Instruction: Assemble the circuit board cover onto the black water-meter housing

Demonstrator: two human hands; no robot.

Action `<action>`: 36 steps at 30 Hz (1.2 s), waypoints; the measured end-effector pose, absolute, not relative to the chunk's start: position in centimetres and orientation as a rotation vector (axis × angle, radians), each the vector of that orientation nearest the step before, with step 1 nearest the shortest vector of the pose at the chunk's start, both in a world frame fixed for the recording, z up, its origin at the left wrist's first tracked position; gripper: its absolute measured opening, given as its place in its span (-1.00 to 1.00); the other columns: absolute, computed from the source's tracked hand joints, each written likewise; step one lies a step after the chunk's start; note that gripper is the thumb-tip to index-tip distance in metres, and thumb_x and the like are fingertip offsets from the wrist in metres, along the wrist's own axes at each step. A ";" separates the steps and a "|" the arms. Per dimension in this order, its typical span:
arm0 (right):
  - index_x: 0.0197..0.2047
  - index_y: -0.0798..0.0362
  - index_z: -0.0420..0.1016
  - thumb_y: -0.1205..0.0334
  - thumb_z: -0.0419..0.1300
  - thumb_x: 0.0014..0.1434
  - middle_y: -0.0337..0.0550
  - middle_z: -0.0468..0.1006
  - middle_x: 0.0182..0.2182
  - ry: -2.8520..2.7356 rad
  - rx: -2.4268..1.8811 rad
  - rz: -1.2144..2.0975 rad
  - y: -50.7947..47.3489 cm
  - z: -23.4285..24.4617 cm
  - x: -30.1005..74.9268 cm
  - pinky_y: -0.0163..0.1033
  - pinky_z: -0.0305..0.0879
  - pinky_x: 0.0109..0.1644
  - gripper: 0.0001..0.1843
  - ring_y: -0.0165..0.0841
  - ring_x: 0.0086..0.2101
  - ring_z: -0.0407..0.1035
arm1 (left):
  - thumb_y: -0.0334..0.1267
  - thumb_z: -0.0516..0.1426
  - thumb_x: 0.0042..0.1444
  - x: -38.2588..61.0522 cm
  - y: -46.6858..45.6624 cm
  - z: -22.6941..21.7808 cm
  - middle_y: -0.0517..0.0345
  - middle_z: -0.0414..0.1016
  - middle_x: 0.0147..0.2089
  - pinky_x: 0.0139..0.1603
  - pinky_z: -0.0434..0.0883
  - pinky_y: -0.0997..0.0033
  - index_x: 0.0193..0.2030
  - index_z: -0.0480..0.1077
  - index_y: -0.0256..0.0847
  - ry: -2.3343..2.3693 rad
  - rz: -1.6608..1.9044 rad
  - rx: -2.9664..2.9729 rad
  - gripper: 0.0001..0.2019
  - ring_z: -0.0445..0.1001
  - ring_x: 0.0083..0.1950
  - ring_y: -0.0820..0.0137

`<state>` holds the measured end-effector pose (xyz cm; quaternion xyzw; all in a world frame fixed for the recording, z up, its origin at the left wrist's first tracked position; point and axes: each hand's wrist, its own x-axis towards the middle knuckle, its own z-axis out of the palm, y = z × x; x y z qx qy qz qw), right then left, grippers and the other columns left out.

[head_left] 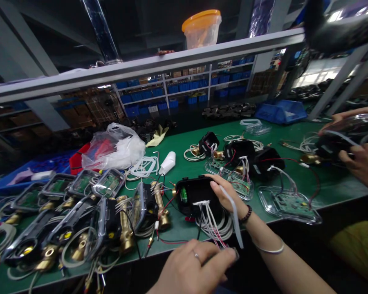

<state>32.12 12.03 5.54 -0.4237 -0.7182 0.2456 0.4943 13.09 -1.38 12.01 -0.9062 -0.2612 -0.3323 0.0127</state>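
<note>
A black meter housing [199, 192] stands open-side toward me on the green bench, with a green cell inside and a brass fitting at its left. My right hand [228, 196] grips its right edge, and a white rubber gasket [234, 216] hangs from the same fingers. White and red wires [210, 222] run down from the housing to my left hand [199, 265]. That hand is closed in a pinch at the edge of a clear cover [236, 255], mostly hidden by the fingers. Coiled grey cable lies under the housing.
Assembled meters with brass bodies [127, 228] crowd the left. Open housings [239, 153] and a circuit board in a clear cover [291, 204] lie right. A co-worker's hands [363, 163] handle another housing. White gaskets [144, 166], a plastic bag [116, 147] and a blue bin [280, 111] sit farther back.
</note>
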 end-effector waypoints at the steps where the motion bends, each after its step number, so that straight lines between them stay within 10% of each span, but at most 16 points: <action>1: -0.07 0.09 0.41 0.03 -0.09 0.20 -0.01 0.46 -0.12 -1.762 -1.009 0.635 12.4 5.6 31.7 -0.12 0.24 0.04 -0.58 -0.24 -0.08 0.33 | -0.36 0.05 0.12 13.4 -1.2 11.2 0.12 0.52 -0.27 -0.45 0.39 0.53 0.07 0.20 -0.20 -0.852 -1.055 -2.855 -0.66 0.43 -0.39 0.45; 7: 0.00 0.11 0.38 0.08 0.07 0.04 -0.10 0.40 -0.32 -1.538 -1.267 0.791 10.6 7.1 32.8 -0.22 0.29 -0.33 -0.53 -0.34 -0.39 0.29 | -0.52 0.00 0.01 13.9 -0.9 7.9 -0.02 0.43 -0.04 -0.13 0.44 0.31 0.21 0.05 -0.16 -1.107 -1.097 -3.067 -0.42 0.41 -0.10 0.32; 10: -0.10 0.08 0.41 0.21 0.10 -0.11 -0.24 0.28 -0.46 -1.269 -1.235 1.217 7.4 8.5 35.2 -0.41 -0.05 -0.64 -0.57 -0.56 -0.64 0.03 | -0.59 -0.05 -0.06 13.5 -1.5 8.2 -0.03 0.34 0.08 0.04 0.39 0.28 0.26 -0.02 -0.14 -1.221 -1.031 -3.194 -0.31 0.34 0.05 0.32; 19: -0.47 0.17 0.43 0.04 0.28 -0.03 -0.37 0.04 -0.68 -0.968 -0.981 1.647 0.0 9.1 37.9 -0.49 -0.34 -0.69 -0.68 -0.65 -0.69 -0.23 | -0.51 0.05 0.05 11.9 -3.1 4.1 -0.02 0.43 -0.11 -0.08 0.44 0.45 0.08 0.22 -0.21 -1.083 -1.204 -2.995 -0.58 0.41 -0.08 0.41; 28: -0.35 0.08 0.47 0.04 0.22 0.10 -0.25 0.28 -0.59 -0.959 -0.816 1.754 -2.3 8.9 32.1 -0.50 -0.29 -0.69 -0.74 -0.64 -0.69 -0.14 | 0.16 -0.04 0.10 10.3 -4.7 7.2 0.04 0.49 -0.17 -0.17 0.43 0.43 0.04 0.33 -0.12 -1.719 -1.653 -3.192 -0.49 0.47 -0.17 0.36; 36: -0.07 -0.16 0.44 0.08 0.17 0.15 -0.24 0.42 -0.52 -1.258 -0.852 1.440 -3.6 8.3 31.6 -0.41 0.24 -0.46 -0.75 -0.47 -0.52 0.26 | -0.08 0.10 0.05 9.3 -5.4 7.7 0.14 0.43 -0.42 -0.29 0.34 0.50 -0.43 0.38 -0.24 -2.686 -1.508 -2.893 -0.75 0.40 -0.35 0.43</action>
